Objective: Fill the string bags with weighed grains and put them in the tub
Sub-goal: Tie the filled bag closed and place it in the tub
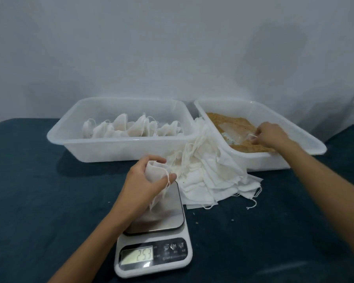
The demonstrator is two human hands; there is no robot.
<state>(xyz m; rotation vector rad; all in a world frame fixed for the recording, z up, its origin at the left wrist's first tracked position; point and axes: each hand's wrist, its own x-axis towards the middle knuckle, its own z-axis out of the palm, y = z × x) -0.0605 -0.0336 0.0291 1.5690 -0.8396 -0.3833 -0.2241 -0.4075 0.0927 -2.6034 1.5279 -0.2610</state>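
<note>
string bag (154, 174) gripped in left hand (143, 180), mouth up, over scale (157, 225) reading 253. right hand (269, 135) in grain tub (307, 137), fingers curled on something pale, unclear what. advice: hold bag mouth wide, add grains (229, 123) slowly, watch display.

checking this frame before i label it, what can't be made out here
All in the head view:
- Scale: button labels too small and blurred; the left hand and its string bag cover part of the platform.
- Right hand: fingertips sunk in the grains, so what it grips is unclear.
- Filled bags in the left tub: overlapping, count unclear.
- Pale object in the grains: blurred, unidentifiable.
</note>
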